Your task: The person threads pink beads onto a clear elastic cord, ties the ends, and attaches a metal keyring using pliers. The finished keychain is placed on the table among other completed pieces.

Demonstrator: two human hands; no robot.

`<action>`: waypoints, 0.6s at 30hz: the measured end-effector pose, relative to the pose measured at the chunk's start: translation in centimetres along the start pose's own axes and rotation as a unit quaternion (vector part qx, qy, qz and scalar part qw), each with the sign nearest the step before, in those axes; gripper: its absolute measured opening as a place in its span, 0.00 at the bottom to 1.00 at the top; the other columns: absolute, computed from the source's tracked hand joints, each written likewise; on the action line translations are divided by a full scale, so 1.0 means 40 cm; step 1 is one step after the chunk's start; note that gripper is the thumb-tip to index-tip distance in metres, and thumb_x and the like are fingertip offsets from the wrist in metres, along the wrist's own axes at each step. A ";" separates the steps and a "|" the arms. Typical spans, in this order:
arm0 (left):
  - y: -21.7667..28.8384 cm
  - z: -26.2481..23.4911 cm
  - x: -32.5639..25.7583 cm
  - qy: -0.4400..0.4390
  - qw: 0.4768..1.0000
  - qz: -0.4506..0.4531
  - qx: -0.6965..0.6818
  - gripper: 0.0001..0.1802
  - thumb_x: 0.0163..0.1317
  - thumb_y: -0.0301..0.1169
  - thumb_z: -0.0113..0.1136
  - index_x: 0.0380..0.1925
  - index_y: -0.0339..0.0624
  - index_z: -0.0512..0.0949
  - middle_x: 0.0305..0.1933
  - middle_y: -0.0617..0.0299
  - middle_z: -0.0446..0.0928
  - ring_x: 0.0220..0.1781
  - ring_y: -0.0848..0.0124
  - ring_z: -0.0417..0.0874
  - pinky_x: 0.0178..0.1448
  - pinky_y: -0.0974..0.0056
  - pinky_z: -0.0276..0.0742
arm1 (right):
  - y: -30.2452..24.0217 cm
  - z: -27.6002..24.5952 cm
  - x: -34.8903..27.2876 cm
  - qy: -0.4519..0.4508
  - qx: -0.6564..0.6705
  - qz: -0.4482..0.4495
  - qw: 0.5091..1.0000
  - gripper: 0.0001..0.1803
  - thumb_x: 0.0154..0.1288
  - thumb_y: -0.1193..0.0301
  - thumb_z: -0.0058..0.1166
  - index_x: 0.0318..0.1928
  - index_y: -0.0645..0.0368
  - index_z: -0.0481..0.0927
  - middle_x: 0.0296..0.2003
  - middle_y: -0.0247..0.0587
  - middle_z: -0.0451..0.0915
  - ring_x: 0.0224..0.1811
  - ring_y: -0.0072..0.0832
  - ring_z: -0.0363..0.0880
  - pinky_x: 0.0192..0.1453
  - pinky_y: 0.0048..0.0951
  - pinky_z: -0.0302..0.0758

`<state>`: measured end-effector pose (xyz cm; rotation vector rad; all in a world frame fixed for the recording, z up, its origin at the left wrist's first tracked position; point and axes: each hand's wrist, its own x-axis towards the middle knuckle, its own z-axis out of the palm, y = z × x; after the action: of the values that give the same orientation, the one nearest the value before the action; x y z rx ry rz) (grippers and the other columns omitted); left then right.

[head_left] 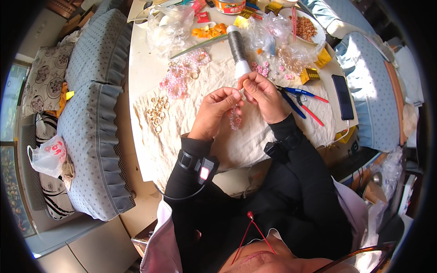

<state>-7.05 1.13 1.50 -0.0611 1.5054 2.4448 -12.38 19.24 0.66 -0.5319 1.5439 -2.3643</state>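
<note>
Mid-frame, above pale cloth (177, 148) spread on a table (144, 59), the left hand (213, 109) and right hand (264, 96) pinch narrowly at a pink bead strand (235, 119); a blue sofa (88, 154) fills the left.

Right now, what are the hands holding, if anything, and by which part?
A pink beaded strand, apparently held near its upper end by the left hand; whether the right hand also holds it cannot be told.

Prob. home w/ frilled sofa (93, 109)
</note>
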 end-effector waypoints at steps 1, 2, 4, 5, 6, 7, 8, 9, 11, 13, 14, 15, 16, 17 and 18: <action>-0.001 0.000 0.001 -0.002 1.000 0.002 -0.003 0.08 0.77 0.34 0.63 0.45 0.42 0.84 0.38 0.63 0.86 0.35 0.76 0.84 0.40 0.70 0.80 | 0.000 -0.002 -0.001 -0.016 0.010 0.013 1.000 0.09 0.81 0.67 0.58 0.47 0.59 0.83 0.37 0.24 0.82 0.31 0.08 0.68 0.34 0.14 0.65; -0.001 -0.001 0.001 -0.005 1.000 -0.004 -0.020 0.08 0.77 0.34 0.63 0.45 0.42 0.84 0.38 0.63 0.86 0.35 0.76 0.84 0.40 0.70 0.79 | 0.001 -0.004 -0.001 -0.034 0.024 0.026 0.999 0.08 0.81 0.67 0.58 0.48 0.59 0.83 0.37 0.24 0.82 0.31 0.08 0.68 0.34 0.14 0.65; -0.001 -0.002 -0.001 -0.005 0.999 -0.015 -0.052 0.08 0.76 0.34 0.64 0.45 0.42 0.84 0.38 0.62 0.86 0.34 0.76 0.84 0.39 0.71 0.78 | 0.001 -0.011 -0.001 -0.038 0.003 0.030 0.999 0.08 0.80 0.67 0.59 0.48 0.58 0.83 0.37 0.24 0.82 0.31 0.08 0.68 0.35 0.14 0.66; 0.000 -0.002 -0.003 -0.004 0.998 -0.019 -0.054 0.08 0.76 0.34 0.64 0.45 0.42 0.84 0.38 0.62 0.86 0.34 0.76 0.84 0.39 0.72 0.78 | 0.002 -0.012 -0.002 -0.044 0.000 0.031 0.999 0.08 0.80 0.67 0.59 0.48 0.58 0.83 0.37 0.24 0.82 0.32 0.08 0.68 0.35 0.14 0.66; 0.000 -0.001 -0.004 -0.003 0.998 -0.022 -0.056 0.08 0.76 0.35 0.64 0.45 0.42 0.84 0.38 0.62 0.86 0.34 0.76 0.84 0.38 0.72 0.78 | 0.003 -0.012 -0.002 -0.042 -0.010 0.029 0.999 0.07 0.80 0.68 0.59 0.48 0.58 0.83 0.37 0.24 0.82 0.32 0.08 0.69 0.36 0.14 0.66; 0.001 -0.001 -0.004 -0.003 0.998 -0.025 -0.057 0.08 0.76 0.35 0.63 0.45 0.42 0.84 0.38 0.62 0.86 0.34 0.76 0.85 0.38 0.72 0.77 | 0.003 -0.012 -0.002 -0.041 -0.015 0.025 0.999 0.07 0.80 0.68 0.60 0.48 0.58 0.83 0.37 0.24 0.82 0.32 0.08 0.69 0.36 0.14 0.67; 0.002 0.000 -0.005 -0.003 0.999 -0.014 -0.043 0.08 0.76 0.35 0.64 0.45 0.42 0.84 0.38 0.63 0.86 0.33 0.76 0.85 0.38 0.73 0.77 | 0.004 -0.012 -0.002 -0.038 -0.022 0.021 0.999 0.07 0.79 0.68 0.60 0.48 0.58 0.83 0.37 0.24 0.81 0.33 0.08 0.69 0.36 0.14 0.67; 0.001 0.002 -0.004 -0.005 1.000 -0.004 -0.030 0.09 0.76 0.35 0.64 0.45 0.42 0.84 0.38 0.63 0.86 0.33 0.76 0.85 0.38 0.73 0.76 | 0.004 -0.012 -0.001 -0.044 -0.021 0.015 0.999 0.06 0.80 0.69 0.59 0.48 0.58 0.83 0.37 0.24 0.81 0.34 0.08 0.71 0.37 0.13 0.68; 0.006 0.003 -0.005 -0.009 1.000 0.006 0.004 0.09 0.77 0.36 0.62 0.46 0.42 0.83 0.40 0.62 0.88 0.36 0.75 0.87 0.39 0.73 0.77 | 0.006 -0.009 0.000 -0.038 -0.030 0.006 0.999 0.06 0.80 0.69 0.59 0.48 0.58 0.82 0.37 0.24 0.81 0.34 0.09 0.71 0.37 0.13 0.68; 0.012 0.007 -0.005 -0.004 1.000 0.016 0.019 0.10 0.78 0.36 0.61 0.47 0.41 0.83 0.43 0.60 0.88 0.40 0.75 0.88 0.40 0.72 0.78 | 0.011 -0.003 -0.001 -0.028 -0.012 -0.012 0.999 0.06 0.82 0.69 0.56 0.49 0.59 0.80 0.37 0.26 0.81 0.33 0.09 0.70 0.37 0.14 0.68; 0.015 0.011 -0.006 0.007 0.999 0.011 0.034 0.10 0.79 0.36 0.60 0.48 0.41 0.83 0.45 0.60 0.89 0.42 0.74 0.89 0.41 0.71 0.78 | 0.013 0.000 -0.002 -0.019 -0.041 -0.021 0.999 0.06 0.82 0.69 0.55 0.49 0.59 0.80 0.38 0.26 0.81 0.33 0.09 0.70 0.37 0.15 0.68; 0.021 0.013 -0.009 0.024 0.998 0.034 0.055 0.11 0.79 0.35 0.59 0.49 0.41 0.83 0.46 0.59 0.89 0.43 0.74 0.89 0.42 0.71 0.79 | 0.014 0.001 0.001 -0.011 -0.065 -0.028 0.997 0.06 0.82 0.69 0.55 0.49 0.59 0.79 0.38 0.27 0.81 0.33 0.10 0.70 0.37 0.15 0.69; 0.030 0.011 -0.014 0.047 0.994 0.048 0.082 0.11 0.80 0.35 0.58 0.50 0.40 0.83 0.48 0.59 0.89 0.45 0.73 0.90 0.43 0.71 0.79 | 0.014 0.001 0.002 0.002 -0.087 -0.033 0.996 0.06 0.83 0.70 0.54 0.49 0.59 0.78 0.38 0.28 0.81 0.33 0.10 0.70 0.37 0.16 0.69; 0.042 0.008 -0.020 0.068 0.990 0.063 0.109 0.11 0.80 0.35 0.57 0.51 0.40 0.83 0.49 0.58 0.89 0.47 0.73 0.90 0.44 0.70 0.80 | 0.018 0.005 0.003 0.001 -0.076 -0.045 0.996 0.05 0.83 0.71 0.52 0.48 0.60 0.77 0.38 0.30 0.82 0.31 0.11 0.70 0.37 0.16 0.70; 0.055 0.001 -0.030 0.090 0.985 0.092 0.117 0.11 0.80 0.33 0.57 0.51 0.37 0.82 0.50 0.58 0.88 0.48 0.71 0.90 0.47 0.69 0.81 | 0.020 0.007 0.002 0.004 -0.086 -0.048 0.995 0.05 0.84 0.71 0.52 0.48 0.60 0.76 0.38 0.31 0.82 0.31 0.12 0.70 0.37 0.17 0.70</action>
<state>-6.44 -0.03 3.65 -0.1047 1.9477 2.4364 -12.33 18.65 0.05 -0.6480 1.7744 -2.3164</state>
